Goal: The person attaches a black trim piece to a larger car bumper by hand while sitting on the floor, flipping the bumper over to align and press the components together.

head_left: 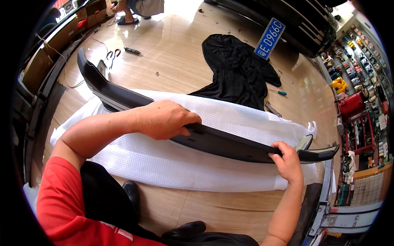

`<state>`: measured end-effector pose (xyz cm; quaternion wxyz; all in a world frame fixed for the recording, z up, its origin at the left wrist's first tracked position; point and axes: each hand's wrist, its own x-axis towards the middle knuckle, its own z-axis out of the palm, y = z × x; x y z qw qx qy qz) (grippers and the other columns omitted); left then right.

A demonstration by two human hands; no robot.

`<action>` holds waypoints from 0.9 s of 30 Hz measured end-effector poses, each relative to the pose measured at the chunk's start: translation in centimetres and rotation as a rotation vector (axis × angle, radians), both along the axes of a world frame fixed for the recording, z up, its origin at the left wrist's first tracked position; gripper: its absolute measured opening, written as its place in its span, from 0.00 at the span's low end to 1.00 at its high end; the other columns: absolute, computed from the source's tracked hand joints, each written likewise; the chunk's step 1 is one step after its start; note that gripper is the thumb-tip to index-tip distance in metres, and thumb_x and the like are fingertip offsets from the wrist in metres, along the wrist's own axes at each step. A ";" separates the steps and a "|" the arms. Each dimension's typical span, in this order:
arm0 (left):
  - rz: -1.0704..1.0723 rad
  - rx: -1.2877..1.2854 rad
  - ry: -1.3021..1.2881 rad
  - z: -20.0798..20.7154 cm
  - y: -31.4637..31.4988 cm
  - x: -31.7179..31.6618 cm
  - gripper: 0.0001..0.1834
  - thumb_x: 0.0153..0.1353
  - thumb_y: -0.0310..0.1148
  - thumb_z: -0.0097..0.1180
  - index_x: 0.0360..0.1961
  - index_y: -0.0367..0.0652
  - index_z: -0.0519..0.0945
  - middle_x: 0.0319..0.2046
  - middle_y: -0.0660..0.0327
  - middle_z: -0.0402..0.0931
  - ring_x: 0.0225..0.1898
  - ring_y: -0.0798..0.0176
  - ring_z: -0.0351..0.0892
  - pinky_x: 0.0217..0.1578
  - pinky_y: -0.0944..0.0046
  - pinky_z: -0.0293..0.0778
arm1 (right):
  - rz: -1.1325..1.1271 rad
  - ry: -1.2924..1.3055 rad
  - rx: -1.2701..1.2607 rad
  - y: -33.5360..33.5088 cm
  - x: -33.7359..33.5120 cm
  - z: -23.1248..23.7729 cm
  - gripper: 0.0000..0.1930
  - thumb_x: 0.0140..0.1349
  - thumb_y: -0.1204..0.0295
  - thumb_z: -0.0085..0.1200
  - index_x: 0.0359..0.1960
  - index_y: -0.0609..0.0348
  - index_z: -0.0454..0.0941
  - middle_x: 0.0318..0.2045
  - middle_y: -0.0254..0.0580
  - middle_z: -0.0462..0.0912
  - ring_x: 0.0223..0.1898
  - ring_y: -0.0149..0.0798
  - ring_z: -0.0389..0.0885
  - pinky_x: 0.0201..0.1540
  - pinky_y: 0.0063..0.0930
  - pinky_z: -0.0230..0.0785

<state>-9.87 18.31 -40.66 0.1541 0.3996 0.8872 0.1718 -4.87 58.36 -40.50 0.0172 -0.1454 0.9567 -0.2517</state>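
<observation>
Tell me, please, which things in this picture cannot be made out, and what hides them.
In the head view:
Black panel: parts hidden by the left hand and right hand.
Other person: upper body cut off by the top edge.
Black vehicle: partly cut off by the top edge.
Small shelf goods: many too small to identify.

I am receiving a brightly lit view. Strong light is entering from the top edge, and the floor [164, 53] is glaring white there and again at left. The sheet [172, 164] is keeping its dimpled texture, while the cloth [238, 74] and car [293, 24] are sinking towards black. The bar [225, 141], left hand [164, 119] and right hand [288, 160] are reading sharply. Fisheye distortion is bending the shelves [369, 78], which are appearing softer; black corners are enclosing the view.
</observation>
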 end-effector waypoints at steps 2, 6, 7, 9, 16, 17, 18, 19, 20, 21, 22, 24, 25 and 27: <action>0.000 0.000 0.000 -0.1 -0.1 0.0 0.19 0.64 0.33 0.62 0.54 0.40 0.77 0.40 0.52 0.84 0.42 0.48 0.84 0.43 0.52 0.77 | 0.016 0.019 0.015 0.0 0.0 -0.1 0.11 0.54 0.80 0.59 0.39 0.68 0.78 0.32 0.51 0.82 0.35 0.44 0.81 0.41 0.33 0.72; 0.019 -0.026 -0.024 0.0 0.0 0.0 0.18 0.64 0.34 0.62 0.53 0.40 0.77 0.38 0.52 0.84 0.41 0.48 0.84 0.42 0.53 0.77 | -0.015 -0.009 -0.013 -0.2 0.0 0.0 0.10 0.53 0.79 0.61 0.38 0.66 0.79 0.35 0.56 0.84 0.38 0.59 0.82 0.43 0.42 0.72; 0.019 -0.025 -0.024 0.0 0.0 0.0 0.18 0.64 0.34 0.62 0.53 0.40 0.77 0.38 0.52 0.84 0.41 0.48 0.84 0.42 0.53 0.77 | -0.001 0.003 -0.003 0.0 0.0 -0.1 0.10 0.54 0.80 0.60 0.38 0.67 0.79 0.33 0.52 0.83 0.36 0.51 0.81 0.41 0.37 0.72; 0.017 -0.028 -0.022 0.0 0.0 0.0 0.19 0.64 0.34 0.62 0.54 0.40 0.77 0.39 0.52 0.84 0.41 0.48 0.85 0.42 0.53 0.77 | 0.014 0.015 0.006 0.1 0.0 -0.2 0.10 0.54 0.80 0.59 0.38 0.68 0.78 0.31 0.49 0.82 0.34 0.43 0.80 0.40 0.32 0.72; -0.020 0.072 0.010 -0.3 -0.1 0.0 0.20 0.64 0.32 0.62 0.56 0.41 0.77 0.41 0.51 0.85 0.42 0.48 0.85 0.43 0.52 0.77 | 0.005 0.001 -0.003 0.1 0.0 -0.1 0.10 0.54 0.81 0.59 0.38 0.68 0.78 0.30 0.48 0.81 0.32 0.42 0.79 0.39 0.31 0.71; -0.009 0.064 -0.008 -0.1 0.0 0.0 0.20 0.63 0.32 0.62 0.56 0.42 0.77 0.41 0.51 0.84 0.42 0.48 0.84 0.44 0.51 0.77 | 0.012 0.011 0.007 0.1 0.0 0.0 0.10 0.53 0.81 0.59 0.38 0.68 0.78 0.30 0.49 0.81 0.32 0.41 0.79 0.39 0.31 0.71; 0.007 0.050 -0.029 0.0 -0.1 0.0 0.21 0.62 0.32 0.63 0.56 0.42 0.77 0.41 0.50 0.84 0.42 0.47 0.84 0.44 0.50 0.77 | 0.016 0.009 0.004 -0.1 0.0 0.0 0.10 0.53 0.81 0.59 0.38 0.68 0.78 0.30 0.49 0.81 0.32 0.41 0.79 0.39 0.31 0.71; 0.012 0.048 -0.031 0.1 -0.2 0.1 0.21 0.62 0.32 0.63 0.56 0.42 0.77 0.41 0.50 0.84 0.42 0.47 0.84 0.44 0.50 0.77 | -0.008 -0.002 -0.001 -0.5 0.0 0.2 0.10 0.54 0.80 0.60 0.38 0.67 0.79 0.33 0.52 0.82 0.36 0.50 0.81 0.41 0.37 0.72; 0.006 0.055 -0.003 0.1 -0.4 0.1 0.21 0.62 0.32 0.63 0.56 0.42 0.77 0.40 0.50 0.84 0.42 0.46 0.84 0.44 0.50 0.77 | -0.030 -0.012 -0.005 -0.8 0.0 0.5 0.10 0.54 0.79 0.60 0.39 0.65 0.80 0.36 0.56 0.84 0.39 0.59 0.82 0.43 0.43 0.73; -0.004 0.056 0.007 -0.2 -0.5 0.3 0.21 0.62 0.32 0.63 0.56 0.42 0.77 0.39 0.50 0.83 0.42 0.45 0.84 0.44 0.50 0.77 | -0.028 -0.030 -0.014 -0.8 0.3 0.3 0.10 0.54 0.79 0.60 0.39 0.65 0.80 0.36 0.56 0.84 0.39 0.59 0.82 0.43 0.43 0.73; 0.005 0.050 0.019 -0.3 -0.5 0.3 0.21 0.61 0.32 0.63 0.55 0.42 0.77 0.38 0.49 0.83 0.42 0.45 0.83 0.43 0.50 0.76 | -0.026 -0.026 -0.005 -0.7 0.2 0.3 0.11 0.54 0.79 0.60 0.39 0.65 0.79 0.36 0.56 0.84 0.40 0.59 0.82 0.44 0.43 0.73; 0.013 0.041 0.024 -0.3 -0.3 0.0 0.20 0.61 0.32 0.63 0.55 0.42 0.77 0.37 0.50 0.83 0.41 0.45 0.84 0.43 0.50 0.76 | -0.005 0.007 0.014 0.0 0.0 -0.2 0.12 0.54 0.78 0.60 0.41 0.65 0.79 0.37 0.57 0.83 0.41 0.60 0.81 0.47 0.42 0.73; 0.021 0.017 0.021 -0.3 0.1 0.0 0.20 0.62 0.32 0.63 0.55 0.42 0.78 0.36 0.51 0.83 0.40 0.47 0.84 0.43 0.51 0.77 | -0.023 -0.001 0.039 0.6 0.2 -0.6 0.13 0.55 0.78 0.59 0.43 0.65 0.78 0.38 0.58 0.83 0.42 0.60 0.81 0.47 0.42 0.73; 0.037 0.034 0.005 -0.4 0.2 0.0 0.19 0.62 0.31 0.63 0.54 0.42 0.78 0.35 0.51 0.84 0.40 0.48 0.85 0.44 0.52 0.77 | -0.011 -0.008 0.046 1.0 0.1 -0.8 0.13 0.55 0.79 0.58 0.43 0.65 0.78 0.37 0.57 0.83 0.41 0.58 0.82 0.46 0.40 0.73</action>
